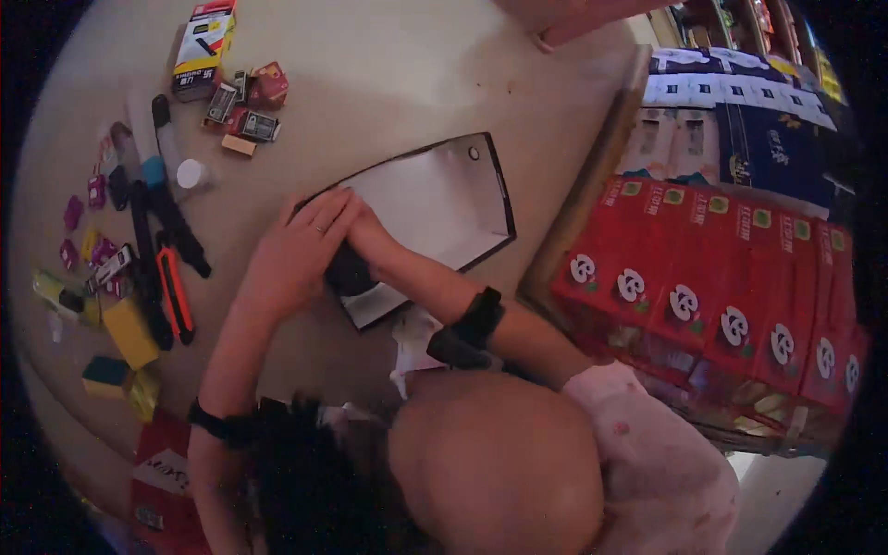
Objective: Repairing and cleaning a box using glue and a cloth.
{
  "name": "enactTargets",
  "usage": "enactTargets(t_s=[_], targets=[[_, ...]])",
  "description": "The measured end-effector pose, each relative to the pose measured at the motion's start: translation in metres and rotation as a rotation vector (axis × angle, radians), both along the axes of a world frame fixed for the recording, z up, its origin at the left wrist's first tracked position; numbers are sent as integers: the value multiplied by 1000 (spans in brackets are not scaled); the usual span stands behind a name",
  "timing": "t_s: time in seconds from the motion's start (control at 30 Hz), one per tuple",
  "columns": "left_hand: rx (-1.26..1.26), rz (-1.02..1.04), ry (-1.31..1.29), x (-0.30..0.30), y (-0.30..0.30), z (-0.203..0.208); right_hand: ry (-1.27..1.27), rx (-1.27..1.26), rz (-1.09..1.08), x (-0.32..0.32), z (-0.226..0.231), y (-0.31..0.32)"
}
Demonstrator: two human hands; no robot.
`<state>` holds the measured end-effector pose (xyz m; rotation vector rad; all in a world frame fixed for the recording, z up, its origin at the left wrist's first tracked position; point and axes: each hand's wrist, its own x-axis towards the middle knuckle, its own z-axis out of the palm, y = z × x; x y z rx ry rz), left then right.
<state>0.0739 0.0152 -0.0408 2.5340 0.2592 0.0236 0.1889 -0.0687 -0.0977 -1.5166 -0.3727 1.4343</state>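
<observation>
An open, shallow box point(490, 208) with a white inside and black edges lies tilted on the table. At its left end, my left hand point(294, 254) is closed over the edge, a ring on one finger. My right hand point(368, 233) reaches across the box from the right and meets my left hand at that same end. The fingers of the two hands overlap, so the right fingertips are mostly hidden. Just under my right hand, inside the box, is a dark patch point(350, 271) that I cannot make out. Both wrists wear black straps.
Left of the hands lie an orange utility knife point(174, 294), black-handled tools point(148, 245), sponges point(129, 333) and a white cap point(191, 174). Small cartons point(250, 120) and a taller box point(203, 51) stand farther back. Red packages point(694, 277) are stacked along the right side.
</observation>
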Motion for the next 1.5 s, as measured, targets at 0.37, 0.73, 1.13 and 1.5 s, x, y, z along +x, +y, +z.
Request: enactTargets(t_s=[0.37,0.73,1.13,1.5], targets=[[54,68,-99,1,-9,-7,-732,-155,863,1,18,-41],[40,82,-36,3,-10,-13,-11,-41,-57,3,-11,7],[203,-21,26,0,-2,-13,-1321,-209,474,67,24,-47],[237,67,-13,6,-12,-15,-1513,-207,614,81,5,-54]])
